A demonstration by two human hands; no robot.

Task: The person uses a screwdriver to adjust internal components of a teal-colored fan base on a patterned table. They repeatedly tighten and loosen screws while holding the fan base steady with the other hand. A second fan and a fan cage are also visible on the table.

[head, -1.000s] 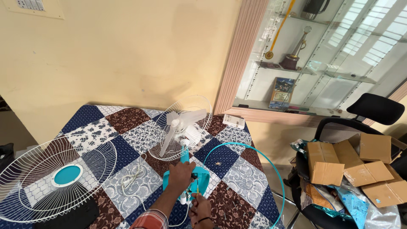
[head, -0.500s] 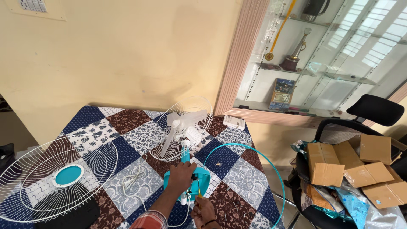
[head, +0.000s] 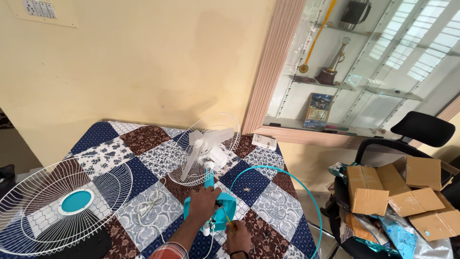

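Pressing down on the teal fan base near the table's front edge, the left hand lies flat; a screwdriver is gripped by the right hand, tip at the base. Blades and rear guard look fitted; front guard and teal rim ring lie loose, apparently still unfitted.

A glossy turquoise plastic fan base lies on a matt patchwork cotton-like cloth. Behind the base, smooth white plastic blades sit in a thin white-coated wire guard. Right of the base, matt brown cardboard boxes.
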